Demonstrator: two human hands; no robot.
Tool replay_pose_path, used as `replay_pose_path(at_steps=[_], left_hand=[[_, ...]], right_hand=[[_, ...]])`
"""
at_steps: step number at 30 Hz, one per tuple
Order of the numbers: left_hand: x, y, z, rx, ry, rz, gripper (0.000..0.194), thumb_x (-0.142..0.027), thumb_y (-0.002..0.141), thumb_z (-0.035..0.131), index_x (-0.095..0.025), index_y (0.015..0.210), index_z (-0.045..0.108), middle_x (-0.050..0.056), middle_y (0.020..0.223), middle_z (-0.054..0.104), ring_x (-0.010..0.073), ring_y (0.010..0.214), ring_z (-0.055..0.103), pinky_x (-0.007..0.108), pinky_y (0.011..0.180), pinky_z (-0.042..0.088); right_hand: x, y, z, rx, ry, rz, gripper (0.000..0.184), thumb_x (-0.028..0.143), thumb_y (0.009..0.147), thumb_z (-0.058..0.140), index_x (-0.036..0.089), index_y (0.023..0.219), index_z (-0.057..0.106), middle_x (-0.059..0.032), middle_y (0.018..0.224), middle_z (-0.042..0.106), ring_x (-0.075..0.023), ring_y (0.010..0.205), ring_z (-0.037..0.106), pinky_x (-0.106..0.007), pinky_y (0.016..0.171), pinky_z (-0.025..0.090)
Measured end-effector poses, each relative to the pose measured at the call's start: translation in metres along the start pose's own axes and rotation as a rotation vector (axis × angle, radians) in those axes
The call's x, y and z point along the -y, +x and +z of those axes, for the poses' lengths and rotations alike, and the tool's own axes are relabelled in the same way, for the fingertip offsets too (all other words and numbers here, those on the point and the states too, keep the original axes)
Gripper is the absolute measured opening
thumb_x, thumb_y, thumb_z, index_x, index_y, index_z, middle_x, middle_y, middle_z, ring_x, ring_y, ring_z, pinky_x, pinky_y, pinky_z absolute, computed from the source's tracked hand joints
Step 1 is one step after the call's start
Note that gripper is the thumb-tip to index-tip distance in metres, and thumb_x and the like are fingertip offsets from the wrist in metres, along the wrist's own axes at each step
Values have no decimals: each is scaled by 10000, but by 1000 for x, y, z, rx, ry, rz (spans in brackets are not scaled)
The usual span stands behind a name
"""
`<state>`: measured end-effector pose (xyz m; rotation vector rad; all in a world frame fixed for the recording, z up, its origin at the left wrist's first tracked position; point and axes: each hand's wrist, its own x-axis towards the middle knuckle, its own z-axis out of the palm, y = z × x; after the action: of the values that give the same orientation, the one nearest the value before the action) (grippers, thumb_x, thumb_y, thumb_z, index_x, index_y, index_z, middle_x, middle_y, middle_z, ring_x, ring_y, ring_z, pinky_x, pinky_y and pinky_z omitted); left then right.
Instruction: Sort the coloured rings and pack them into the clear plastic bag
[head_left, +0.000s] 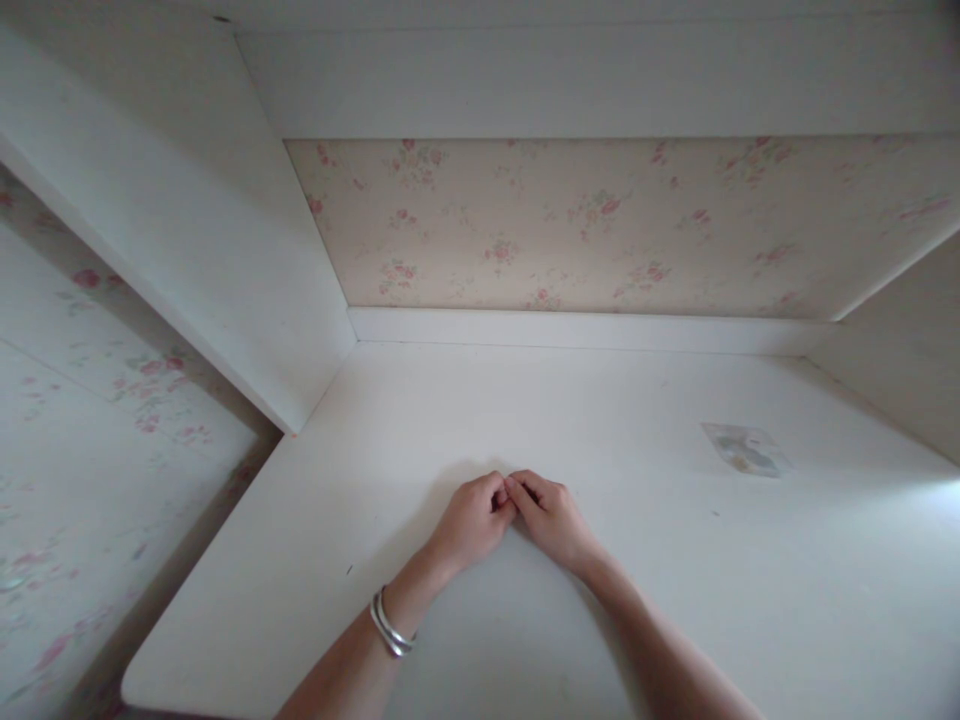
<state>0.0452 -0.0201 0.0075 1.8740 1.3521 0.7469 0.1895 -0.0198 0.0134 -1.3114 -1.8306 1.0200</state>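
Note:
Over the middle of the white desk (420, 420), my left hand (471, 518) and my right hand (549, 515) meet at the fingertips. Both are closed, with thumbs and forefingers pinched together. Whatever lies between the fingertips, if anything, is hidden or too small to make out. Silver bangles (391, 625) circle my left wrist. To the right of my hands lies a small clear plastic bag (746, 450), flat on the desk, with small pale contents that I cannot identify.
A small dark sliver (349, 570) lies left of my left forearm, and a tiny speck (715, 513) sits below the bag. White side panels (202, 200) and a low back ledge (585, 330) bound the desk. Behind is floral wallpaper (555, 220).

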Motion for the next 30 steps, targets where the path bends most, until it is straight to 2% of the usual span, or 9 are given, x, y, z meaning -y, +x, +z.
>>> replay_pose_path(at_steps=[30], left_hand=[[-1,0,0,-6,12,5,164,-214,814,462,-179,654,463,-36,583,487,101,548,440,215,528,296]], right_hand=[[1,0,0,1,-9,4,368,426,916,348,202,768,600,-5,739,633,-133,694,559,-231,649,402]])
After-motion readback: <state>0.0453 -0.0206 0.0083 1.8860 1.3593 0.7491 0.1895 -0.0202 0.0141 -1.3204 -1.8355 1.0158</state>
